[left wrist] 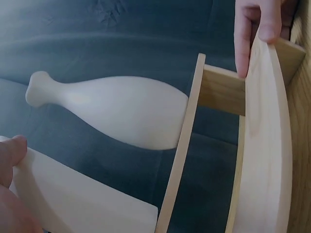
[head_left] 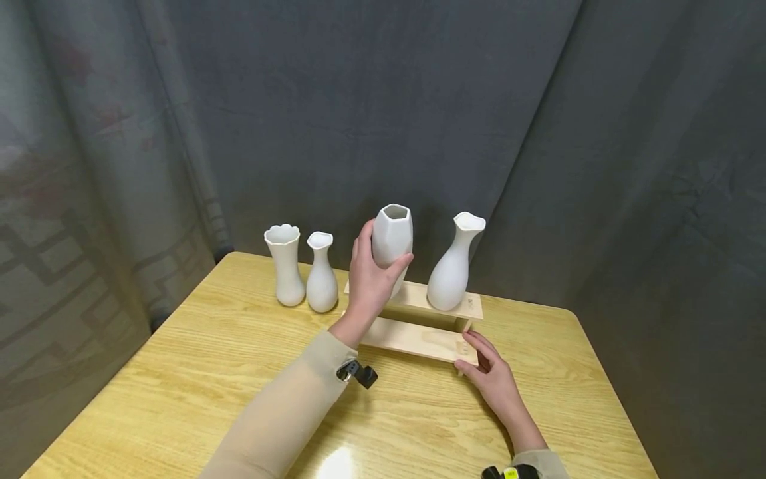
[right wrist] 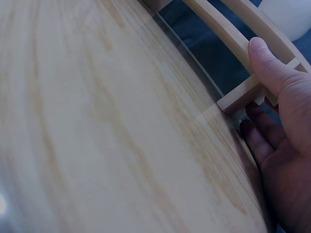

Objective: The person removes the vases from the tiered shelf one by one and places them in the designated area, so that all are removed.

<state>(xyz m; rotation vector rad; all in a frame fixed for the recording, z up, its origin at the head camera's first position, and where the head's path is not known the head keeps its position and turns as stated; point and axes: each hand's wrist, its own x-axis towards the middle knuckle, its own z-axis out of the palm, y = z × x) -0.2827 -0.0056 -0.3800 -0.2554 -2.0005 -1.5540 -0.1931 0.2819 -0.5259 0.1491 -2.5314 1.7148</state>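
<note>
My left hand (head_left: 374,276) grips a white faceted vase (head_left: 393,239) with a five-sided mouth, thumb on one side and fingers round the other. The vase is upright at the upper step of a small two-tier wooden stand (head_left: 419,337); in the left wrist view its base meets the step's edge. At the stand's right end, my right hand (head_left: 493,379) holds the lower board, its thumb (right wrist: 267,63) on the front edge. On the upper step's right part stands a white round-bellied vase (head_left: 449,276) with a wavy mouth.
Left of the stand, a white vase with a scalloped rim (head_left: 286,266) and a smaller narrow-necked white vase (head_left: 322,276) stand side by side on the wooden table (head_left: 197,372). Grey curtains (head_left: 371,100) hang behind the table and at both sides.
</note>
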